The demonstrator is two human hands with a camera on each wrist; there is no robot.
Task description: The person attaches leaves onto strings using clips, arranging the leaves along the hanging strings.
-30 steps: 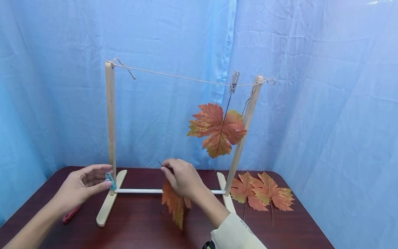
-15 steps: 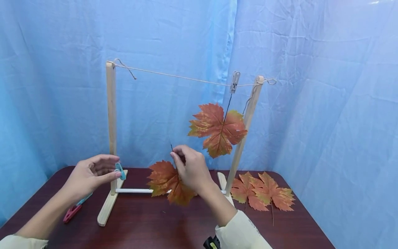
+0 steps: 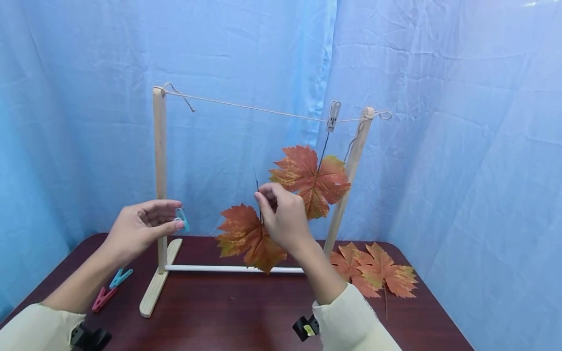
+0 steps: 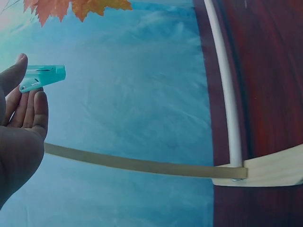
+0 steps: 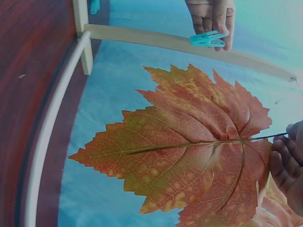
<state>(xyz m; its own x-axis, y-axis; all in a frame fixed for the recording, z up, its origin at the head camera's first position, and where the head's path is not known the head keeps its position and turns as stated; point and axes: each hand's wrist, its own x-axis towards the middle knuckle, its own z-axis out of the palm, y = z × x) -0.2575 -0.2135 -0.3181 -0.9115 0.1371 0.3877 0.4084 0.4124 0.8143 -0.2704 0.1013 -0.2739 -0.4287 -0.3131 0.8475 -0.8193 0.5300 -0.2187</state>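
My left hand (image 3: 139, 228) pinches a teal clothespin (image 3: 182, 220) between thumb and fingers, in front of the left post. In the left wrist view the clothespin (image 4: 45, 76) points away from the fingertips. My right hand (image 3: 286, 214) pinches the dark stem of an orange-red artificial leaf (image 3: 248, 239), which hangs blade down below the line. The right wrist view shows this leaf (image 5: 203, 142) broadside, its stem going into the fingers. Behind the right hand, another leaf (image 3: 313, 180) hangs by its stem from a pale clothespin (image 3: 333, 116) on the string (image 3: 246, 104).
A wooden frame with a left post (image 3: 160, 161), right post (image 3: 351, 170) and white bottom rod (image 3: 210, 268) stands on the dark red table (image 3: 210, 312). Two leaves (image 3: 382, 270) lie at right. A teal clothespin (image 3: 120, 278) and a red clothespin (image 3: 104, 298) lie at left.
Both hands have risen and moved right. The right hand has lifted its leaf from near the table towards the string, and the leaf has turned broadside. The left hand still holds the teal clothespin.
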